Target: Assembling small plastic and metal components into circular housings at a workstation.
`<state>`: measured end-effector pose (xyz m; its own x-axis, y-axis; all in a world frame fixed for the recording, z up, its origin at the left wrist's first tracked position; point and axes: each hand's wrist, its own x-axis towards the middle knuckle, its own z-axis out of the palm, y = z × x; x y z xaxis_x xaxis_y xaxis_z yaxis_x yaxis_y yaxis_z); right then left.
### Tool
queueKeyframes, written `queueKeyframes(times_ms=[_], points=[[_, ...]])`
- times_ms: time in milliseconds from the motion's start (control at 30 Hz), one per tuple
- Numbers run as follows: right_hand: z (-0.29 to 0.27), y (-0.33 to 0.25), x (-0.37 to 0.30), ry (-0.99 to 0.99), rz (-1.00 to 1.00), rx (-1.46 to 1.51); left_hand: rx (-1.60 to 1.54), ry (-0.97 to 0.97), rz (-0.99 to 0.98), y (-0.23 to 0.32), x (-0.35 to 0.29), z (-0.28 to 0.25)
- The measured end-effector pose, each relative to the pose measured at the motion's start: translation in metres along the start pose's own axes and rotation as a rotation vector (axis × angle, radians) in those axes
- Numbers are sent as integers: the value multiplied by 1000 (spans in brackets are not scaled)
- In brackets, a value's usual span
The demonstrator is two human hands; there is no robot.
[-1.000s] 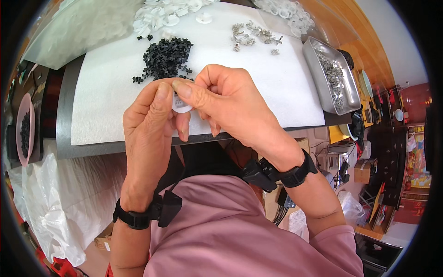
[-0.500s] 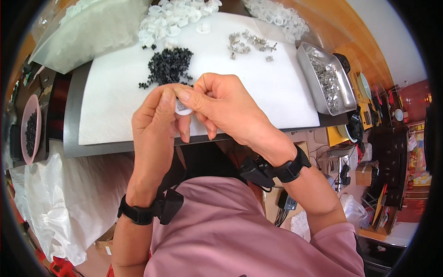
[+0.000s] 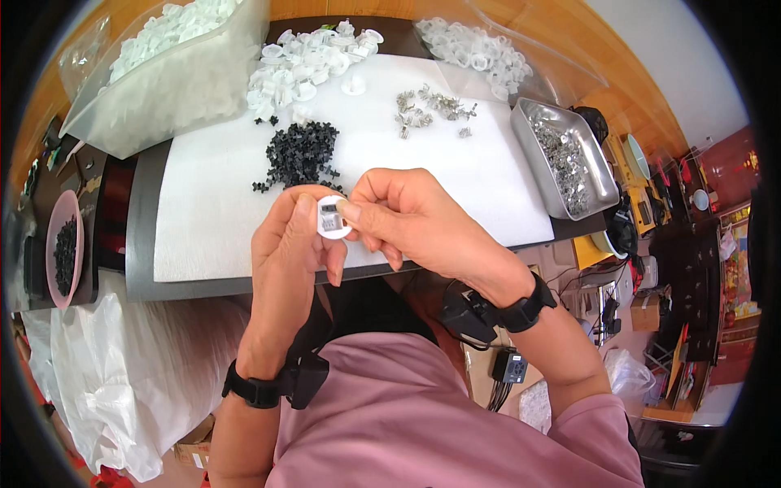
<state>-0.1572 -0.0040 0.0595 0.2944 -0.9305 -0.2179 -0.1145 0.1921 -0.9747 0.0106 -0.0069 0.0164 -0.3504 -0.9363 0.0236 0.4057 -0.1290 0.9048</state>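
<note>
"How do the hands stand?"
"The left hand (image 3: 281,244) pinches a white round part (image 3: 330,224); the right hand (image 3: 427,224) has its thumb at the part's right edge, its grip unclear."
"Where's that?"
"Above the white mat's (image 3: 215,215) near side, nearer than the black pieces (image 3: 301,153)."

The disc (image 3: 332,229) is white, the small pieces (image 3: 303,154) black, the clips (image 3: 447,106) silvery.
</note>
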Motion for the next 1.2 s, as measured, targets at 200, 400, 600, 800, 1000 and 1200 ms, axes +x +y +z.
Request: queueKeyframes(times_ms=[200, 400, 600, 800, 1000, 1200], points=[[-61, -76, -14, 449, -308, -418, 23, 24, -36, 7, -4, 1], [-183, -130, 24, 961, -490, -1114, 140, -38, -69, 4, 0, 1], [-212, -126, 48, 763, -111, -1207, 100, -13, -62, 2, -1, -1], [-162, -135, 35, 819, -314, -1085, 118, -4, -71, 3, -1, 0], [-76, -85, 41, 207, -226, -946, 115, -8, -58, 3, -1, -1], [-63, -39, 94, 100, -346, -1221, 138, 21, -51, 3, -3, 2]])
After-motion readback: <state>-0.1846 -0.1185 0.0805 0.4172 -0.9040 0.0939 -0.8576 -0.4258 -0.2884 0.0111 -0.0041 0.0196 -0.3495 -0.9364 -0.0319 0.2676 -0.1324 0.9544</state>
